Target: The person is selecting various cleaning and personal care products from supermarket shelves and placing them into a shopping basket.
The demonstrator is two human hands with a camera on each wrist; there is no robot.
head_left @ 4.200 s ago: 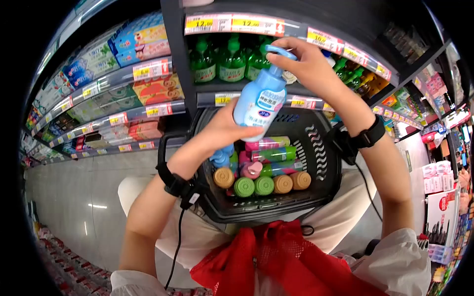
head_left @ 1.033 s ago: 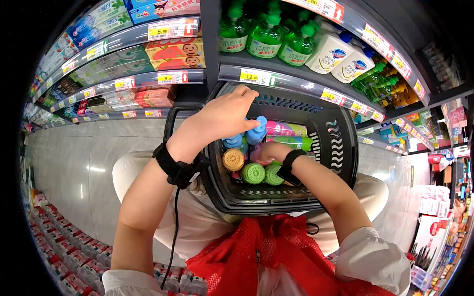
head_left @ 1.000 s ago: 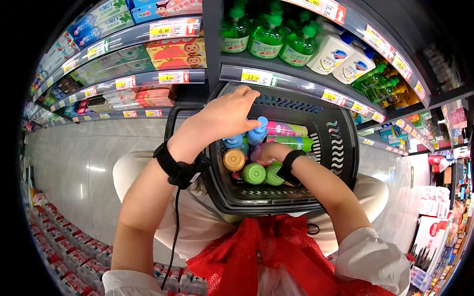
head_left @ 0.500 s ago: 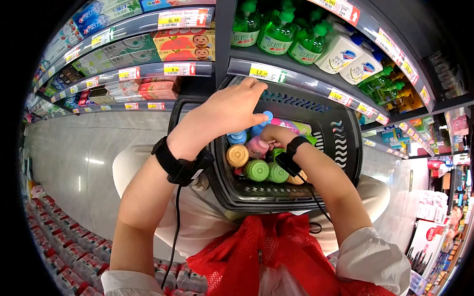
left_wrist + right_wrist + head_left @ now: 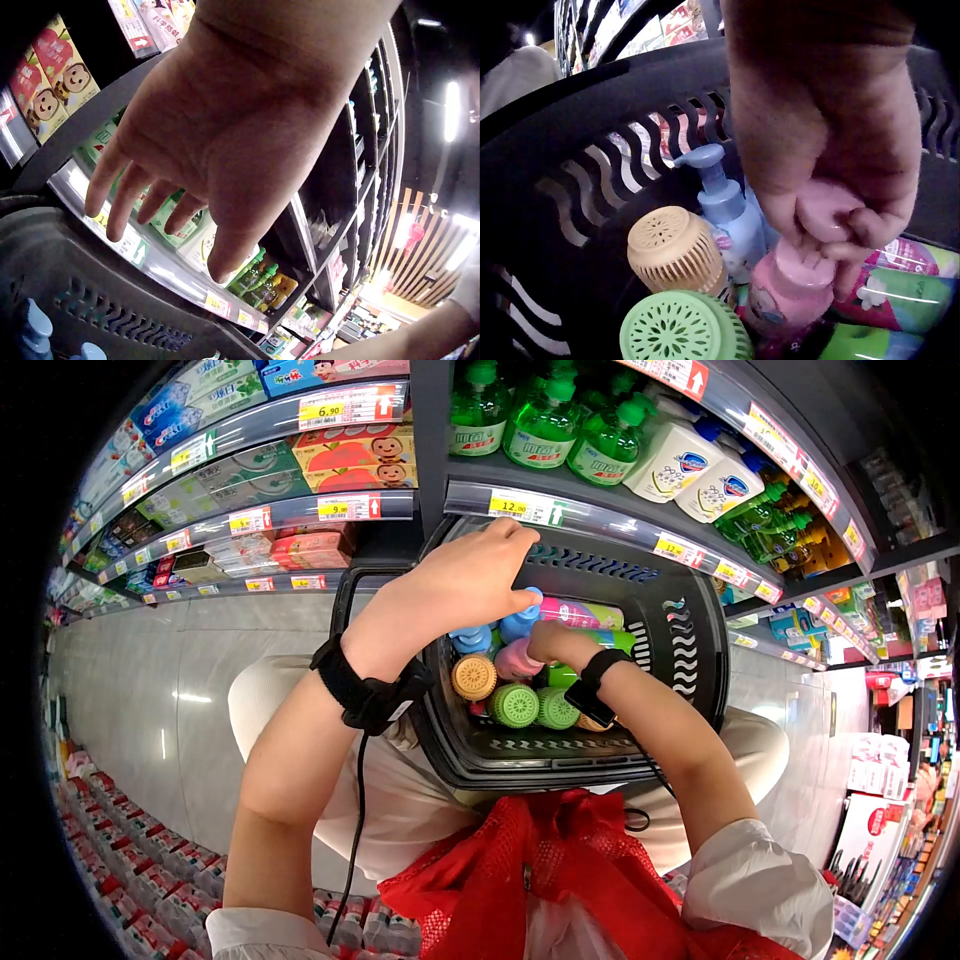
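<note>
While the pink pump bottle (image 5: 780, 300) is gripped by its pump head (image 5: 825, 206), its body stands inside the black basket (image 5: 560, 772), base hidden. Step in hand, as judged: handling of the bottle's top among the packed goods. The pump head is pinched between thumb and curled fingers of the right hand (image 5: 829, 127); whether it is being turned or merely steadied cannot be told. The left hand (image 5: 455, 585) is held palm down near the basket's far rim, fingers spread apart, nothing held.

Next move, as judged: a steady hold on the pink bottle is called for, with the blue pump bottle (image 5: 741, 244) and the tan lattice cap (image 5: 671, 244) close by left undisturbed. Green lattice caps (image 5: 515, 706) are noted just beside these.

Labels: "12.00" is read on the yellow price tag (image 5: 510, 506) behind the basket. On the neighbouring bay, "6.90" is read on the upper tag (image 5: 326, 410) and "9.00" on the lower tag (image 5: 337, 508). Chinese characters are printed on the green pump bottles (image 5: 540, 435), too small to be read with certainty. A blue shield-shaped logo is carried by the white bottles (image 5: 668, 463); its brand name is not legible. Writing on the pink bottle is not resolved.
</note>
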